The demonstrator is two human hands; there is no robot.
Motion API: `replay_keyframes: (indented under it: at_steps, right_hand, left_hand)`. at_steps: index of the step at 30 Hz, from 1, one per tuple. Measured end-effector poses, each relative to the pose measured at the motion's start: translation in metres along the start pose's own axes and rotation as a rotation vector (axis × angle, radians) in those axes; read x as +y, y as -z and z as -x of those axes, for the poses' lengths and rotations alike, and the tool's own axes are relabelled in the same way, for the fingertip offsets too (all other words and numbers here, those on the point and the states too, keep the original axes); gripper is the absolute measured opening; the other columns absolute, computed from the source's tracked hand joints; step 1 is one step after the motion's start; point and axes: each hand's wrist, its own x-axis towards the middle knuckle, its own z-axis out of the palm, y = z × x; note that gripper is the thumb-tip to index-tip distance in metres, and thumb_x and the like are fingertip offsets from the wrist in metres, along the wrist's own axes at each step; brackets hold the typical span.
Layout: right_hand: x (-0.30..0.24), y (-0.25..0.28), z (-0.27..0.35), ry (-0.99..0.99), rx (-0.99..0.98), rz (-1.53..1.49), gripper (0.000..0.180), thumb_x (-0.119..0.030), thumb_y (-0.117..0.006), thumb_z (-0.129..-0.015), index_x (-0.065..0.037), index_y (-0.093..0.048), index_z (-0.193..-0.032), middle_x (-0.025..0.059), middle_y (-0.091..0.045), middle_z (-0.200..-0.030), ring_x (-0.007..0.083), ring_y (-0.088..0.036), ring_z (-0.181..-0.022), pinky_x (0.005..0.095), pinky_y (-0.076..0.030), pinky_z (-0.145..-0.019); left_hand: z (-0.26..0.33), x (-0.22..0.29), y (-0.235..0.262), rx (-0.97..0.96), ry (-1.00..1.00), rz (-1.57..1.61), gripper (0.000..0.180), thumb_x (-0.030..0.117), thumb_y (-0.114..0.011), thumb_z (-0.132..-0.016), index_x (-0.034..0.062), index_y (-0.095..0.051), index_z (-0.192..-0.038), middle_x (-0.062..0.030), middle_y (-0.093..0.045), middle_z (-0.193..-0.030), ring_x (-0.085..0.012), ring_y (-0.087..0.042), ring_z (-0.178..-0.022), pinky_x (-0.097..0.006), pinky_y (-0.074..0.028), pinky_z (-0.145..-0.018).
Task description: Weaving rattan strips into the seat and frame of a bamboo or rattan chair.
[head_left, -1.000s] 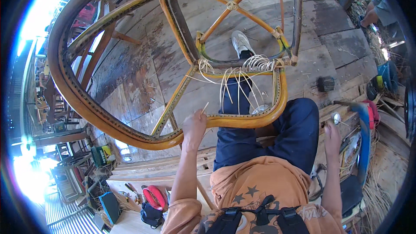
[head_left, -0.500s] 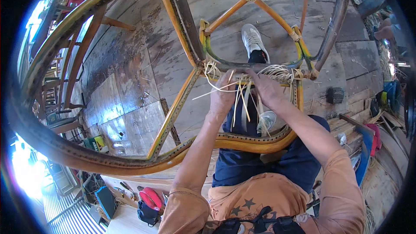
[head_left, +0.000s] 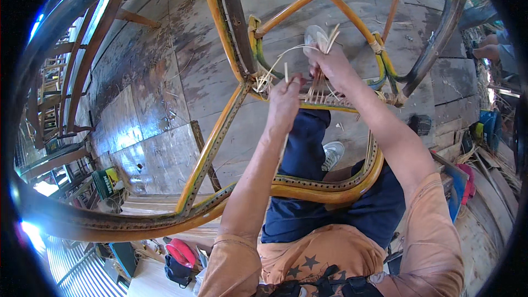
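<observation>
Left hand pinched on cane strip; right hand gripping strip bundle at 12 o'clock, on chair frame rail; strips look light, springy, brittle if kinked; best held near weave; frame stiff, glossy.

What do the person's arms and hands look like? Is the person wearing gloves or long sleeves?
No gloves: the left hand and the right hand are both bare. The forearms are bare too. The sleeves are short, loose and orange, part of an orange shirt printed with dark stars. No watch, ring or bracelet shows on either wrist.
</observation>
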Motion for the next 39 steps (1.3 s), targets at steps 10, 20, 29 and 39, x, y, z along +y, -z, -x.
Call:
replay_keyframes:
  at_steps: [10,20,29,39]
  right_hand:
    - [-0.023,0.015,-0.022,-0.149,-0.037,-0.420,0.009,-0.013,-0.058,-0.083,-0.013,-0.050,-0.078,-0.0056,-0.038,-0.056,0.0063,-0.036,-0.046,0.0226,-0.031,-0.043]
    - [-0.023,0.029,-0.012,0.158,-0.077,0.108,0.025,-0.013,-0.066,-0.076,-0.003,-0.056,-0.096,-0.0019,-0.052,-0.066,0.0079,-0.048,-0.058,0.0247,-0.041,-0.054]
    - [0.019,0.065,-0.006,0.096,-0.164,0.591,0.022,-0.016,-0.061,-0.072,0.001,-0.064,-0.085,0.0161,-0.064,-0.077,0.0238,-0.062,-0.070,0.0337,-0.046,-0.067]
    - [0.000,0.061,0.009,0.139,0.049,0.494,0.020,-0.017,-0.058,-0.076,-0.002,-0.063,-0.089,0.0151,-0.063,-0.076,0.0257,-0.062,-0.072,0.0332,-0.046,-0.066]
  left_hand:
    - [-0.011,0.018,-0.040,-0.290,0.155,0.177,0.028,0.031,-0.050,-0.091,0.0070,-0.056,-0.077,0.0040,-0.040,-0.052,-0.0051,-0.033,-0.041,-0.020,-0.022,-0.036]
    - [-0.020,0.013,-0.038,-0.258,-0.167,-0.396,0.018,0.014,-0.057,-0.085,-0.0007,-0.064,-0.091,-0.0017,-0.060,-0.074,-0.0087,-0.050,-0.069,-0.025,-0.042,-0.064]
    - [-0.029,0.005,-0.037,-0.223,-0.120,-0.342,0.017,0.018,-0.061,-0.080,0.0022,-0.066,-0.077,0.0005,-0.058,-0.063,-0.0090,-0.049,-0.058,-0.025,-0.039,-0.055]
    - [-0.024,0.021,-0.036,-0.228,-0.189,-0.436,0.016,0.016,-0.061,-0.079,0.0024,-0.067,-0.084,-0.0002,-0.057,-0.065,-0.0081,-0.049,-0.061,-0.025,-0.039,-0.056]
